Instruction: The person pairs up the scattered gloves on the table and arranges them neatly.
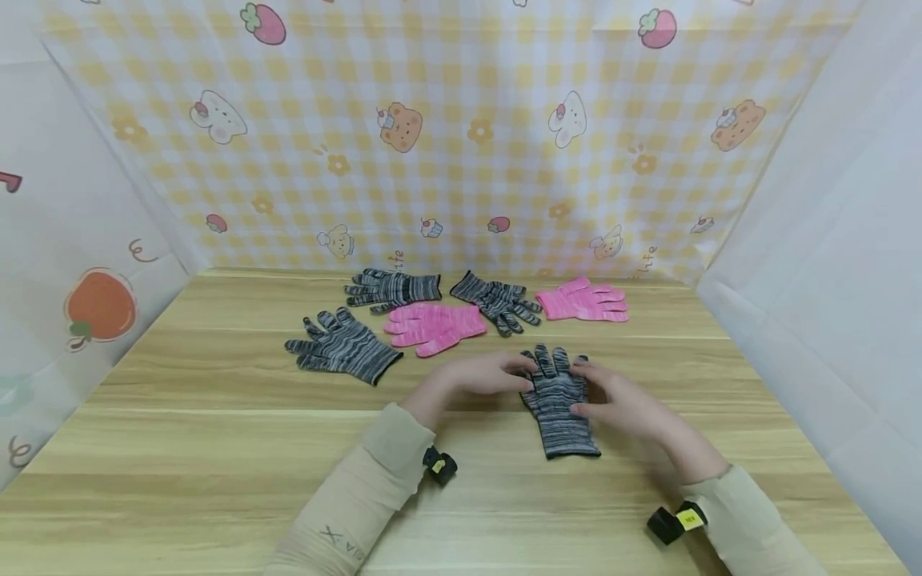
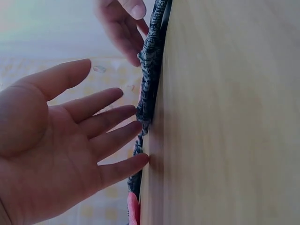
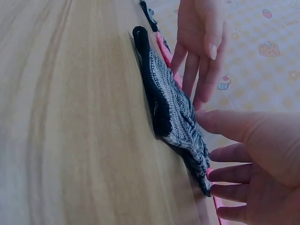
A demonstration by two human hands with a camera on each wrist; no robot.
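Note:
A grey-and-black striped knit glove [image 1: 562, 412] lies flat on the table, fingers pointing away and cuff towards me. My left hand [image 1: 493, 374] is at its left edge, fingertips by the glove's fingers. In the left wrist view, that left hand [image 2: 56, 145] has its fingers spread and fairly straight. On the glove's other side, my right hand [image 1: 621, 400] reaches in, thumb over the glove's right part. The right wrist view shows this right hand [image 3: 267, 164] with loosely extended fingers beside the striped glove [image 3: 173, 103]. Neither hand visibly pinches the fabric.
Farther back lie more gloves: a pink one [image 1: 435, 326] at centre, another pink one [image 1: 583, 301] at right, and striped ones at left [image 1: 346, 348], back left [image 1: 396, 288] and back centre [image 1: 497, 300]. A checked cloth [image 1: 461, 184] hangs behind the wooden table [image 1: 216, 464].

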